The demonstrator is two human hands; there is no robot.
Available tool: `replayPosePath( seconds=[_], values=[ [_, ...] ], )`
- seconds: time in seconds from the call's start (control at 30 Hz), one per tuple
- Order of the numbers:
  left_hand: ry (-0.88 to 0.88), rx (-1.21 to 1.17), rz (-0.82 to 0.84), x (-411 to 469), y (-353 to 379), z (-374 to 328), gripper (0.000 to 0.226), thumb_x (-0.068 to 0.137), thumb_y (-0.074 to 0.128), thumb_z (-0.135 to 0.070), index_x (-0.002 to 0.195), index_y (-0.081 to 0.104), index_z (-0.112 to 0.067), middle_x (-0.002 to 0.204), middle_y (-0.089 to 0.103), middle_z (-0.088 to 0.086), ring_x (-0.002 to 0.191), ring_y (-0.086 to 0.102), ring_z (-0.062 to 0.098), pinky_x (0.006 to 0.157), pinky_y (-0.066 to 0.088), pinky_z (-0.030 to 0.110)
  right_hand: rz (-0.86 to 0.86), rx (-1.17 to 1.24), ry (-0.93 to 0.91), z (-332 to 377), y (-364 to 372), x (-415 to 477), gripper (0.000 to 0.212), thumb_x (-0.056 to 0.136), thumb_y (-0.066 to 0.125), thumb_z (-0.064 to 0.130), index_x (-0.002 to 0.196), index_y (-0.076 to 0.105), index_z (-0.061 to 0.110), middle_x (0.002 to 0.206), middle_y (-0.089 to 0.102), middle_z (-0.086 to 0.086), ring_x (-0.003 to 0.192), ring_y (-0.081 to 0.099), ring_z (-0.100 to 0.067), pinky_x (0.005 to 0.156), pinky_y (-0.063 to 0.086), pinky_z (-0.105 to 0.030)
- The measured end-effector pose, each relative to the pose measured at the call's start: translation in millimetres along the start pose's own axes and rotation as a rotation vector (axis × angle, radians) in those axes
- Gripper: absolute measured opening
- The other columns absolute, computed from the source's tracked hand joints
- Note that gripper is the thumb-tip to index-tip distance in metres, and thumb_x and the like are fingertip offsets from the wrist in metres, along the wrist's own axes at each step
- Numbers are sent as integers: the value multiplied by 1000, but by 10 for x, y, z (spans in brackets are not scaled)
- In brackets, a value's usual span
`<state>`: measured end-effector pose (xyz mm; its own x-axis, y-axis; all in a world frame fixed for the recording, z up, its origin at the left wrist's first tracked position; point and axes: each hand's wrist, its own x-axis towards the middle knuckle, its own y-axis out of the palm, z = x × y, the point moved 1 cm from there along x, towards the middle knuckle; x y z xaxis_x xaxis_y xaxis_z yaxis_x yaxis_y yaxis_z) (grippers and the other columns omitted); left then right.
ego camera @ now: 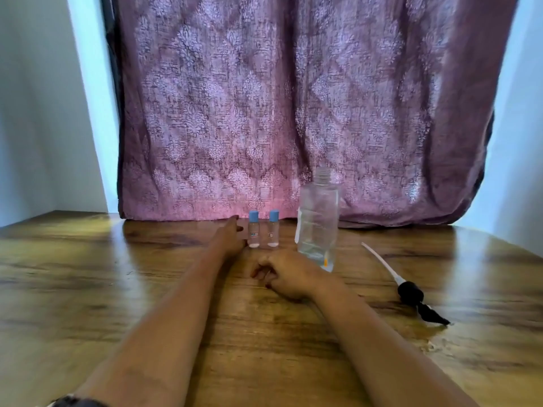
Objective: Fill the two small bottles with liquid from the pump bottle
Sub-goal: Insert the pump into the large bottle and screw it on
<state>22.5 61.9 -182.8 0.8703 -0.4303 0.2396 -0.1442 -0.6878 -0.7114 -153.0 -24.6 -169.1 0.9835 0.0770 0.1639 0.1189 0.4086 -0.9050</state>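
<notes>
Two small clear bottles with blue caps stand side by side near the table's far edge: the left one (253, 229) and the right one (273, 229). The big clear pump bottle (318, 221) stands to their right, neck uncovered, with a little liquid at its bottom. Its black pump head with white tube (410, 292) lies on the table further right. My left hand (230, 237) reaches out beside the left small bottle, fingers extended, touching or nearly touching it. My right hand (286, 274) rests on the table in front of the small bottles, fingers curled, holding nothing visible.
The wooden table (147, 289) spreads across the view. A purple patterned curtain (293, 113) hangs right behind the bottles. Pale walls (44, 113) stand at both sides. A small wet patch (435, 326) lies by the pump nozzle.
</notes>
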Motion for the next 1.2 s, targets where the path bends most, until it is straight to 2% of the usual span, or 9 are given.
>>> replayPosePath(
  seconds=[0.3,0.4,0.47,0.53,0.6,0.67,0.9,1.07,1.2],
  values=[
    [70,-686,-293,-618,72,-640,23,85,62,-14,107,56,-19,91,63,3,90,60,27,73,46,30,322,51,124,100,-345,-295,40,82,64,0,122,59,6,123,62,-13,110,59,-23,96,47,-35],
    [203,-762,-261,-882,229,-966,23,89,59,-15,109,49,-18,95,60,1,85,56,18,62,45,14,378,157,310,26,-632,-602,25,89,56,3,114,62,2,101,69,-15,80,68,-14,74,54,-31],
    [316,-655,-193,-1065,336,-1120,44,86,64,-29,122,41,-14,109,53,-1,97,52,16,73,44,21,175,163,460,-133,-808,-785,7,87,59,7,91,65,10,76,66,-2,61,63,-4,62,49,-26],
    [370,-460,-183,-1159,459,-1173,80,76,67,-53,136,29,-16,130,44,1,117,42,19,93,41,34,-66,-84,677,-403,-937,-911,15,76,72,21,86,64,17,86,67,-3,79,64,-16,76,52,-31],
    [350,-366,-207,-1173,535,-1168,100,70,66,-62,144,15,-20,147,29,5,133,31,24,105,36,44,-91,-185,946,-620,-915,-1012,39,59,80,34,91,64,21,95,69,-5,87,65,-24,85,52,-39],
    [326,-359,-224,-1113,571,-1149,102,71,69,-57,145,11,-19,150,26,7,137,29,27,106,34,44,-17,-122,1038,-705,-861,-1049,33,60,82,31,85,65,18,82,71,-2,74,66,-19,78,54,-34],
    [268,-315,-190,-964,518,-1054,66,71,73,-45,119,39,-15,115,55,6,102,56,28,80,48,38,-168,-117,990,-601,-747,-984,41,73,73,8,111,57,10,108,65,-11,95,64,-28,78,53,-36],
    [268,-475,-63,-845,372,-923,60,62,79,-41,108,42,-30,105,63,-3,95,62,21,85,52,46,-714,-70,831,-358,-1146,-1105,50,69,76,15,110,49,4,102,60,-15,85,63,-30,68,52,-30],
    [252,-521,-56,-785,298,-853,60,66,81,-25,115,48,-23,106,64,-2,95,61,20,79,50,34,-955,115,559,34,-1602,-1229,50,64,83,16,103,52,9,87,60,-5,66,54,-13,55,41,-21]
  ],
)
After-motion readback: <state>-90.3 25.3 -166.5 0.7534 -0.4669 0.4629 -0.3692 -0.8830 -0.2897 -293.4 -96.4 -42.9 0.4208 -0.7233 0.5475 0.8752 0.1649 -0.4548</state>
